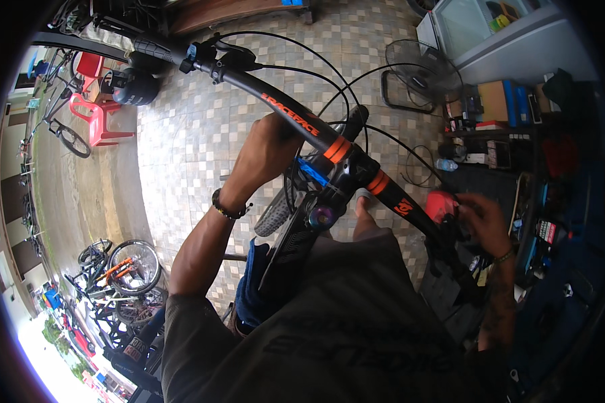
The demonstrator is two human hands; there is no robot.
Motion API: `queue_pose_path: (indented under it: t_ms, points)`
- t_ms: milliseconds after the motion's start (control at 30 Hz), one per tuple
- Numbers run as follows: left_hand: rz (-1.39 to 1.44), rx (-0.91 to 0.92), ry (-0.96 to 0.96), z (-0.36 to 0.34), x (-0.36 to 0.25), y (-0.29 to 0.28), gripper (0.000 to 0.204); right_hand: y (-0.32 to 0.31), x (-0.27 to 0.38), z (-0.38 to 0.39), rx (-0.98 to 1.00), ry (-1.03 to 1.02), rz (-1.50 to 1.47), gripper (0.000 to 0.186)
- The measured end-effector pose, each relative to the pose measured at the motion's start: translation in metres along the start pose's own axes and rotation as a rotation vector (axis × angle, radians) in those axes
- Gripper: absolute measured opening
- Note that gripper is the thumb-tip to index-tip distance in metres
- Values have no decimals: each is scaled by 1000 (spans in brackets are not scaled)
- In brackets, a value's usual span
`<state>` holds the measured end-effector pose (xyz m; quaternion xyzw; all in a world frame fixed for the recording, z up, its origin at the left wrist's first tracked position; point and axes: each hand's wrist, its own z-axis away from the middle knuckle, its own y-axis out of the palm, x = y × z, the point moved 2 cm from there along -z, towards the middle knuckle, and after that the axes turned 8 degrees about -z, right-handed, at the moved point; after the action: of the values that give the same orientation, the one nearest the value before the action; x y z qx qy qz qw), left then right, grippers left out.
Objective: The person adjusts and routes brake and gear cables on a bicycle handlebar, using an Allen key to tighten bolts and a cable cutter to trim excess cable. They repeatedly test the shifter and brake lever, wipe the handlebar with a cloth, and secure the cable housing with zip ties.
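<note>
A black bicycle handlebar [269, 106] with orange bands and lettering runs diagonally in front of me, clamped at a black stem [356, 171]. My left hand [273, 146] is closed against the bar's underside, left of the stem; its fingertips are hidden behind the bar. Close by that hand lies a narrow blue piece [313, 172] whose kind I cannot make out. At the bar's right end, my right hand [482, 220] has curled fingers beside the control clamp. A red rounded object [441, 205] touches or nearly touches those fingers; what they grip is partly hidden.
Black cables [296, 67] arc ahead of the bar. The front tyre [273, 213] shows below my left hand, near a blue cloth [251, 282]. A floor fan [423, 70] and loaded shelves [494, 127] stand right; red chairs [99, 121] and parked bicycles [133, 269] stand left.
</note>
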<state>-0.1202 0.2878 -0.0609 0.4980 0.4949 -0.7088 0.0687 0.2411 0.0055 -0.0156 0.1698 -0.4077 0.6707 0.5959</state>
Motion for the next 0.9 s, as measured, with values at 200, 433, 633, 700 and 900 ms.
queue_pose_path:
  t_ms: [200,433,633,700,900]
  points:
    - [209,70,-135,-2,6,2,32,7,-13,-1,-32,-136,-18,31]
    - [294,-63,-181,27,8,-15,25,16,8,0,-20,-153,47,26]
    - [402,34,-265,49,2,-8,26,13,4,-2,2,-221,117,27]
    - [379,13,-244,44,-4,-5,27,14,11,1,2,-222,152,27]
    - [329,-80,-233,30,-8,3,27,19,32,18,-32,-337,212,26]
